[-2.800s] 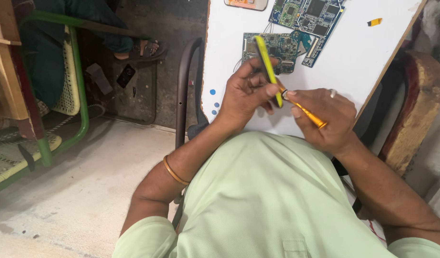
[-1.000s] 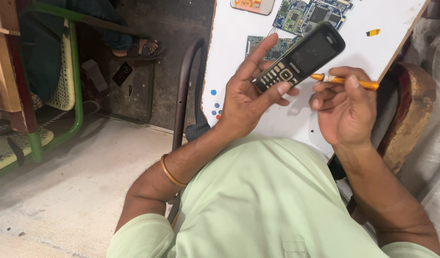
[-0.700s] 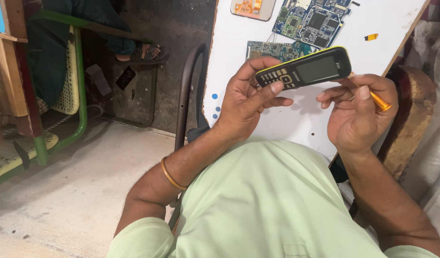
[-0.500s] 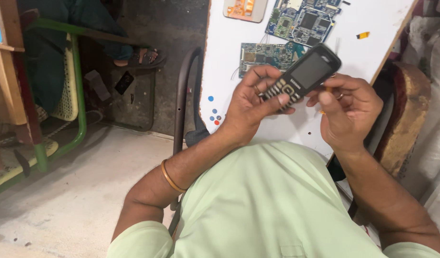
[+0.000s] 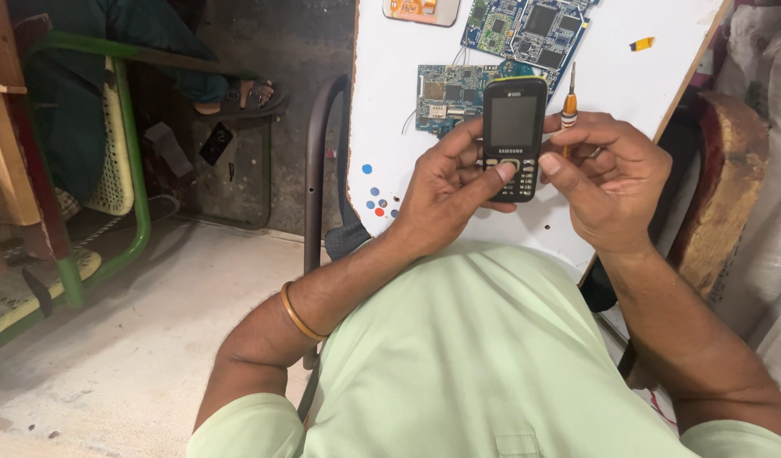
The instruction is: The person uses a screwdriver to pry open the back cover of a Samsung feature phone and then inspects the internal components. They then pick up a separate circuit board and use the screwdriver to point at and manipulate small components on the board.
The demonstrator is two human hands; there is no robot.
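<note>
Between the fingers of the left hand [image 5: 446, 199] and right hand [image 5: 611, 182] is a keypad phone [image 5: 513, 136] of black plastic with a glossy dark screen and a yellow edge. Beside the right fingers, a screwdriver [image 5: 569, 106] shows a bright metal shaft and an orange plastic handle. Beyond the fingertips lie bare circuit boards [image 5: 526, 25], blue-green with shiny metal parts, on a smooth matt white board [image 5: 653, 93] with a raw wooden edge. A polished metal bangle [image 5: 297, 314] rings the left wrist; the shirt [image 5: 484, 356] is soft, pale green cloth.

The top edge cuts off the orange-cased board [image 5: 422, 10], and the right hand [image 5: 611, 182] hides the screwdriver's handle [image 5: 568, 108].
</note>
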